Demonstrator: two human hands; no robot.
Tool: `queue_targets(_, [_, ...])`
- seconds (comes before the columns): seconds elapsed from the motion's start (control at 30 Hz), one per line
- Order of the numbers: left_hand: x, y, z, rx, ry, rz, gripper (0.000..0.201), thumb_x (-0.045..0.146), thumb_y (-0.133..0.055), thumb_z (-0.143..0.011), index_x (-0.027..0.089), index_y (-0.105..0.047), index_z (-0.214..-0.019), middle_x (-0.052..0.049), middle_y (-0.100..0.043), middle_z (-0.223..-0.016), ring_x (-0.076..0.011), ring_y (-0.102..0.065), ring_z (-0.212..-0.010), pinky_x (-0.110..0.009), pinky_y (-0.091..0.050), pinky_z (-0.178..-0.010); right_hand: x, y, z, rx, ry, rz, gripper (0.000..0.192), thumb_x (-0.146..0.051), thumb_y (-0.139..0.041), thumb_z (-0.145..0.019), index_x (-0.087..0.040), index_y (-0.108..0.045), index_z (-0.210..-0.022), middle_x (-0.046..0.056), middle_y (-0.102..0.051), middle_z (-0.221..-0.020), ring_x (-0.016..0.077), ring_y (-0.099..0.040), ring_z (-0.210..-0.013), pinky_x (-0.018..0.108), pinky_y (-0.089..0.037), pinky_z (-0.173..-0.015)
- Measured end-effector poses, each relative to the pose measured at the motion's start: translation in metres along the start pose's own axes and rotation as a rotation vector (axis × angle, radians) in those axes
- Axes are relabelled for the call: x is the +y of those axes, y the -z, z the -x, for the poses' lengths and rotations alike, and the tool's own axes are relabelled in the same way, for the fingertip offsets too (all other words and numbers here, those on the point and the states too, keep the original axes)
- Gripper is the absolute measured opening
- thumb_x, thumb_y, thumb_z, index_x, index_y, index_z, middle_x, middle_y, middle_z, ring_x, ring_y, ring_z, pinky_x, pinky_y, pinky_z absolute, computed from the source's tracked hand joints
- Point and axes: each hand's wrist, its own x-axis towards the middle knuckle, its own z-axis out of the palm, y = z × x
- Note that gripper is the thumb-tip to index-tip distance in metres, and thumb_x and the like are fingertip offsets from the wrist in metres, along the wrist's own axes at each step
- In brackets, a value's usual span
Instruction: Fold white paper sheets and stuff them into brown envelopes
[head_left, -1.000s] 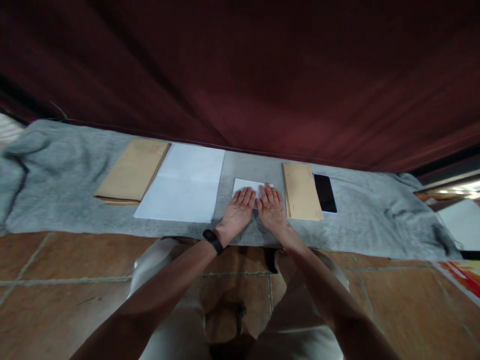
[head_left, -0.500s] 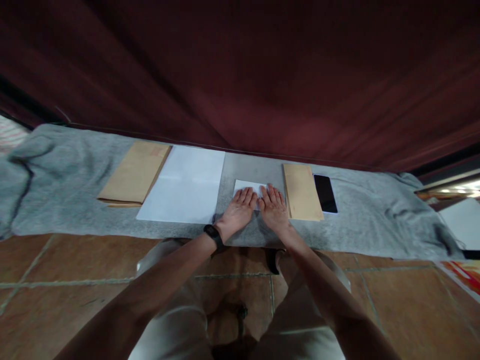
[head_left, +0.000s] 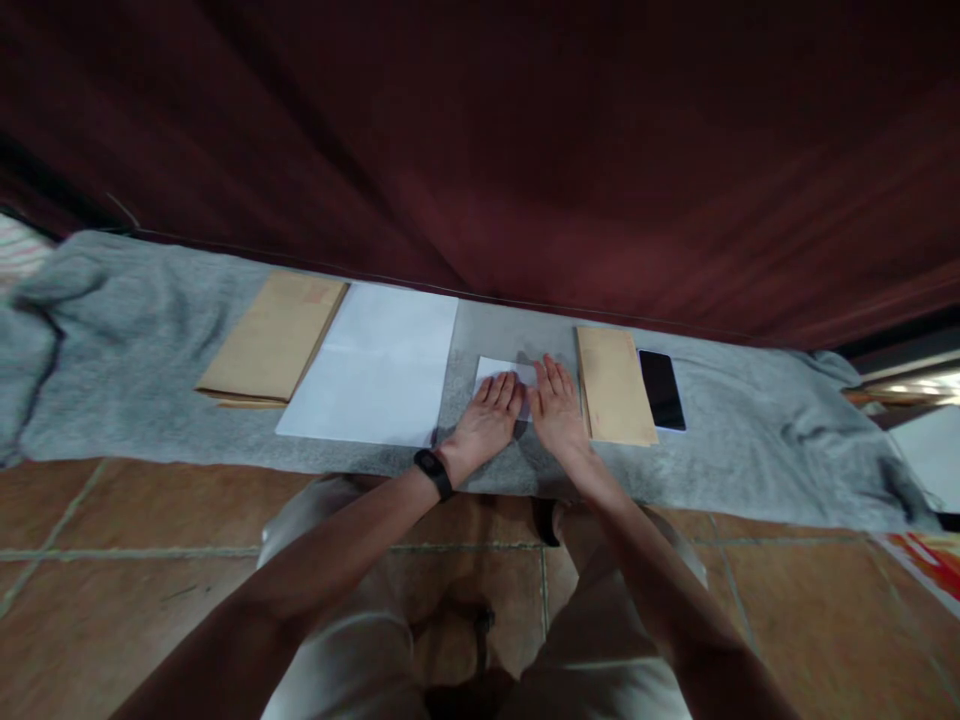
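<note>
My left hand [head_left: 486, 422] and my right hand [head_left: 556, 413] lie flat, palms down, side by side on a small folded white paper [head_left: 499, 370] on the grey cloth [head_left: 135, 320]. The fingers are straight and together, pressing on the paper; only its far edge shows beyond the fingertips. A black band sits on my left wrist. A brown envelope [head_left: 615, 386] lies just right of my right hand.
A larger white sheet [head_left: 375, 364] and a stack of brown envelopes [head_left: 276, 338] lie to the left. A black phone [head_left: 661, 390] rests right of the single envelope. A dark red curtain hangs behind. Tiled floor and my knees are below.
Both hands stay pressed on the folded paper and have slid slightly forward over it. The view has shifted a little to the left.
</note>
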Motion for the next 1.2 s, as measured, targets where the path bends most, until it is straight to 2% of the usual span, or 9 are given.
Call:
queue_targets(0.1, [0.001, -0.002, 0.000, -0.001, -0.003, -0.007, 0.053, 0.010, -0.032, -0.097, 0.003, -0.048, -0.147, -0.024, -0.046, -0.155, -0.0293, -0.040, -0.149, -0.050, -0.029, -0.124, -0.006, -0.004, -0.003, -0.021, 0.046, -0.112, 0.055, -0.037, -0.025, -0.107, -0.014, -0.046, -0.153, 0.012, -0.041, -0.162, 0.0220, -0.033, -0.152, 0.048, -0.031, -0.124])
queue_targets(0.27, [0.001, -0.003, 0.000, -0.005, 0.003, -0.001, 0.054, 0.011, -0.030, -0.098, 0.003, -0.048, -0.148, -0.023, -0.045, -0.156, -0.0288, -0.038, -0.149, -0.050, -0.029, -0.124, -0.010, -0.009, 0.000, -0.087, 0.045, -0.150, 0.057, -0.037, -0.020, -0.108, -0.012, -0.050, -0.150, 0.012, -0.045, -0.159, 0.0195, -0.036, -0.150, 0.044, -0.029, -0.125])
queue_targets(0.4, [0.000, 0.000, 0.000, -0.010, 0.008, 0.001, 0.053, 0.012, -0.030, -0.099, 0.003, -0.047, -0.148, -0.020, -0.044, -0.158, -0.0265, -0.039, -0.149, -0.045, -0.029, -0.125, -0.010, -0.007, 0.004, -0.107, 0.030, -0.076, 0.057, -0.039, -0.021, -0.109, -0.014, -0.045, -0.154, 0.010, -0.040, -0.162, 0.0203, -0.032, -0.153, 0.045, -0.025, -0.126])
queue_targets(0.53, [0.000, 0.002, 0.000, -0.017, 0.030, 0.006, 0.053, 0.013, -0.029, -0.100, 0.005, -0.046, -0.150, -0.017, -0.044, -0.159, -0.0261, -0.039, -0.149, -0.045, -0.028, -0.125, -0.011, -0.007, 0.006, -0.113, 0.029, -0.011, 0.056, -0.038, -0.020, -0.109, -0.014, -0.042, -0.155, 0.010, -0.037, -0.164, 0.0208, -0.029, -0.154, 0.045, -0.022, -0.126])
queue_targets(0.73, [0.002, 0.002, -0.001, -0.028, 0.044, 0.019, 0.056, 0.011, -0.032, -0.097, 0.003, -0.044, -0.151, -0.021, -0.042, -0.159, -0.0277, -0.040, -0.149, -0.046, -0.029, -0.124, -0.011, -0.009, 0.007, -0.096, 0.013, 0.065, 0.054, -0.035, -0.021, -0.109, -0.017, -0.041, -0.157, 0.010, -0.033, -0.166, 0.0233, -0.028, -0.154, 0.047, -0.022, -0.125])
queue_targets(0.9, [0.002, 0.001, -0.001, -0.013, 0.051, 0.044, 0.056, 0.011, -0.031, -0.097, 0.005, -0.044, -0.151, -0.020, -0.045, -0.157, -0.0276, -0.040, -0.149, -0.046, -0.031, -0.123, -0.007, -0.011, 0.010, -0.084, -0.008, 0.123, 0.053, -0.033, -0.027, -0.108, -0.018, -0.038, -0.158, 0.012, -0.028, -0.168, 0.0256, -0.026, -0.154, 0.048, -0.023, -0.125])
queue_targets(1.03, [-0.001, 0.000, -0.001, -0.004, 0.057, 0.078, 0.053, 0.013, -0.031, -0.099, 0.005, -0.046, -0.150, -0.019, -0.044, -0.158, -0.0274, -0.039, -0.149, -0.045, -0.030, -0.124, -0.005, -0.012, 0.012, -0.053, -0.022, 0.135, 0.054, -0.034, -0.031, -0.108, -0.017, -0.037, -0.158, 0.013, -0.028, -0.167, 0.0273, -0.027, -0.154, 0.049, -0.024, -0.124])
queue_targets(1.2, [-0.010, -0.001, -0.001, 0.045, 0.137, 0.182, 0.052, 0.023, -0.038, -0.101, 0.007, -0.045, -0.150, -0.019, -0.040, -0.161, -0.0274, -0.033, -0.152, -0.044, -0.027, -0.125, -0.004, -0.010, 0.013, -0.036, -0.012, 0.136, 0.055, -0.038, -0.033, -0.108, -0.015, -0.038, -0.157, 0.015, -0.032, -0.166, 0.0301, -0.030, -0.152, 0.050, -0.026, -0.122])
